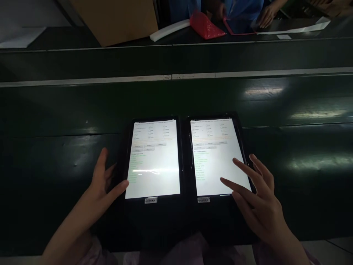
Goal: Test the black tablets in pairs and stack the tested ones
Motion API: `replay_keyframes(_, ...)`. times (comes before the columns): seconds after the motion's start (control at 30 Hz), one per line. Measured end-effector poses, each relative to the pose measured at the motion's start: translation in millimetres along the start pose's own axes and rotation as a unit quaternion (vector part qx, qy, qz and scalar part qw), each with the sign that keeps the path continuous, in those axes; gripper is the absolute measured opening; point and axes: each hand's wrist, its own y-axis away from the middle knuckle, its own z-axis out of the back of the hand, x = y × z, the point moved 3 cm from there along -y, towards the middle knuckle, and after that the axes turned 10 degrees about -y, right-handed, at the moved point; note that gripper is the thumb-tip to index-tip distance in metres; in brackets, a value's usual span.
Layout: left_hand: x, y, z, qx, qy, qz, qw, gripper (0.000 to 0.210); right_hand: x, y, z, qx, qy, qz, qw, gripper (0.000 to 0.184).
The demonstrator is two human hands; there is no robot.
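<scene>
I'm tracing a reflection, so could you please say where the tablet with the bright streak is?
In the head view, that tablet lies left of centre, between the left hand and the other tablet.

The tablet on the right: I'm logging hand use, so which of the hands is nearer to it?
Right. The right hand is over the lower right of that tablet; the left hand is farther off, at the left edge of the other tablet.
</scene>
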Motion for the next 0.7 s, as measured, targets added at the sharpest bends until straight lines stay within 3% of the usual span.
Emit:
replay_keyframes(0.17, 19.8, 4.6, 4.0, 0.060, -0.003, -0.018, 0.998, 0.144, 3.8, -1.8, 0.4, 0.002, -0.028, 0.019, 0.999, 0.026)
replay_keyframes(0.3, 21.3, 2.9, 5.0, 0.102, 0.001, -0.009, 0.995, 0.143, 10.5, -7.2, -2.4, 0.043, -0.018, 0.037, 0.998, 0.027)
replay_keyframes(0.53, 19.9, 4.4, 7.3, 0.096, 0.032, -0.021, 0.995, 0.134, 22.5, -15.3, -15.4, 0.098, 0.007, 0.069, 0.993, 0.027)
replay_keyframes(0.7, 14.7, 2.0, 4.0, 0.122, 0.037, -0.020, 0.992, 0.144, 19.3, -14.3, -9.5, 0.030, -0.020, 0.081, 0.996, 0.031)
